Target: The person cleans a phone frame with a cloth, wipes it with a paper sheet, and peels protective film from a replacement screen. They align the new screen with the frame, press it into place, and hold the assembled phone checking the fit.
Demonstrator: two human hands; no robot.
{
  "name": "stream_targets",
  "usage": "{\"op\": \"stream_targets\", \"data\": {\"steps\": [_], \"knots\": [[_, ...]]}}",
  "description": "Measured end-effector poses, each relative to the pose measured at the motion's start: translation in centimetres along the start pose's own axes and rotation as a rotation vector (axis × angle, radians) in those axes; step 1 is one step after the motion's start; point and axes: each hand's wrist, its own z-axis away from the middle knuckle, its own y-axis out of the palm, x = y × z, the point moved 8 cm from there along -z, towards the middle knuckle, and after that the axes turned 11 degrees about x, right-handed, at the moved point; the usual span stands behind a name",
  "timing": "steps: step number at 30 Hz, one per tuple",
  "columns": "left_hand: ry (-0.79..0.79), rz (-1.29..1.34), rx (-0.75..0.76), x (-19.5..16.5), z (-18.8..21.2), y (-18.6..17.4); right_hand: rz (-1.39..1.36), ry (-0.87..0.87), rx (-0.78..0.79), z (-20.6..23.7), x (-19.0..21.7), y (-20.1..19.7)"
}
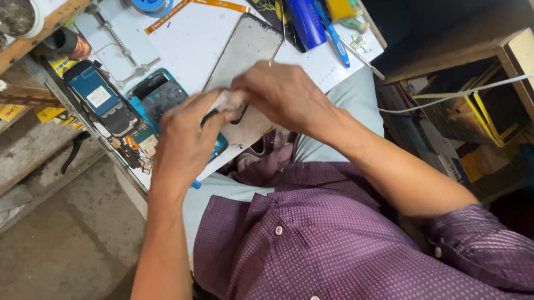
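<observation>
A small white wad (226,100) is pinched between both hands' fingertips, left hand (185,140) and right hand (284,95), over the phone screen panel (241,56), whose long axis runs diagonally away.

Glossy glass phone panel (246,52) – matt white worktop (195,38).

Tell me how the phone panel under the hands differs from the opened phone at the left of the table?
The grey phone panel is a flat, plain sheet, partly covered by the left hand and right hand. The opened phone lies untouched with blue inner parts exposed. The panel looks longer. Both rest slanted on the white table.
</observation>
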Motion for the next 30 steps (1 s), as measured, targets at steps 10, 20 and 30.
{"op": "stream_targets", "data": {"steps": [10,20,30], "knots": [[-0.24,0.116,0.214,1.4,0.4,2.7,0.01,-0.054,0.176,1.5,0.7,0.1],[-0.077,-0.099,0.166,-1.6,1.6,2.8,-0.121,0.566,0.438,5.1,-2.4,3.5],[-0.291,0.173,0.352,0.2,1.9,3.8,-0.083,0.129,0.2,4.3,1.6,1.0]]}}
